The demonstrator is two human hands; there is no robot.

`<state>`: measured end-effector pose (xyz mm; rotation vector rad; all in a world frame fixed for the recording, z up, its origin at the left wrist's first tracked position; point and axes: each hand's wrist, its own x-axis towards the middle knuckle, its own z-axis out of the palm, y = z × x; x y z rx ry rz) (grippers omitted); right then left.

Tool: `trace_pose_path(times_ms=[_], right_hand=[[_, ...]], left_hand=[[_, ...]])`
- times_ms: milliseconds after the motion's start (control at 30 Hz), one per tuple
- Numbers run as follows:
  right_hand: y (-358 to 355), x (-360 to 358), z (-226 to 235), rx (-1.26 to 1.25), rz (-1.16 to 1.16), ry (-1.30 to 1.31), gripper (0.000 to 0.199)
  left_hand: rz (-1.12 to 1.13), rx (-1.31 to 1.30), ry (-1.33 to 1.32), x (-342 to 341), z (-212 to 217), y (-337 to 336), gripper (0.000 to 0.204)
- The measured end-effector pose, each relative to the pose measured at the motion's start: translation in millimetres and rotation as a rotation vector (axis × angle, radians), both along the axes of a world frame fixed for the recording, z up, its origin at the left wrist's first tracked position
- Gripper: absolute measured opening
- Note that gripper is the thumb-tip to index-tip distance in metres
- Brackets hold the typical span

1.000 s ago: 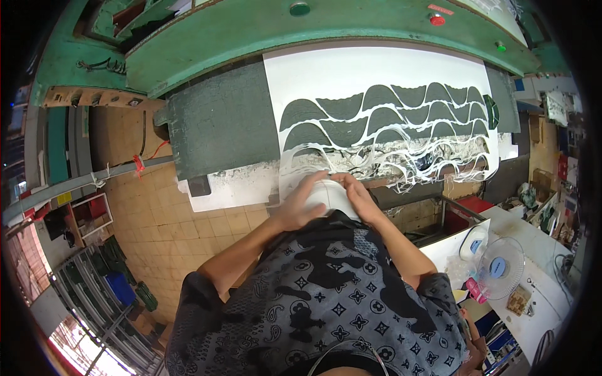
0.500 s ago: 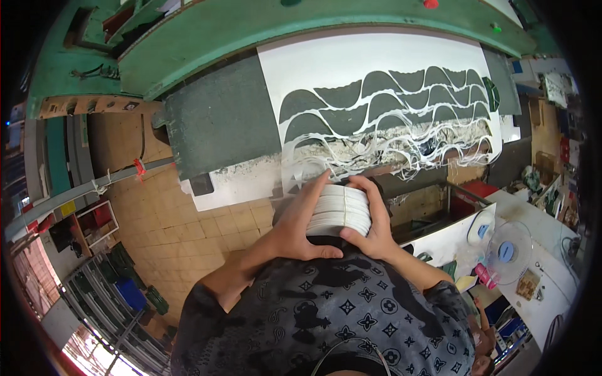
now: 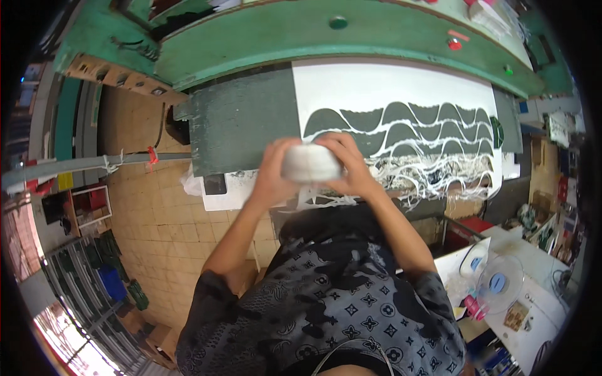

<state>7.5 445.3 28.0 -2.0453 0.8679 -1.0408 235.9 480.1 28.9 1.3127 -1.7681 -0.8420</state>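
Observation:
A thick white stack of cut pieces (image 3: 309,163) is held up between both hands in front of my chest. My left hand (image 3: 273,169) grips its left end and my right hand (image 3: 348,164) grips its right end. Behind the stack lies a white sheet (image 3: 389,94) on the green machine's bed, cut into dark wavy shapes (image 3: 407,122), with loose white trimmings (image 3: 439,178) tangled along its near edge.
A dark grey pad (image 3: 241,122) lies left of the sheet. The green machine frame (image 3: 351,31) runs across the back, with a red button (image 3: 449,44). A small white fan (image 3: 498,282) and clutter sit on a table at the right. Tiled floor (image 3: 157,225) is on the left.
Both hands have lifted the white stack up and away from my body, from the near edge of the sheet to over the cut sheet.

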Motion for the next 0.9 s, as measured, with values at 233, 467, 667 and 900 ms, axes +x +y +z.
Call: trace_pose_path(times_ms=[233, 467, 667, 900], right_hand=[[-72, 122, -128, 0.015, 0.110, -0.001, 0.088], [-67, 138, -134, -0.124, 0.048, 0.154, 0.120], [-96, 123, -134, 0.073, 0.277, 0.294, 0.141], [-78, 144, -141, -0.027, 0.201, 0.155, 0.155]], left_hand=[[0.192, 0.057, -0.064, 111, -120, -38, 0.098], [0.135, -0.037, -0.047, 101, -148, -33, 0.146], [-0.033, 0.011, -0.108, 126, -100, -45, 0.141], [0.044, -0.022, 0.030, 107, -128, -55, 0.134]])
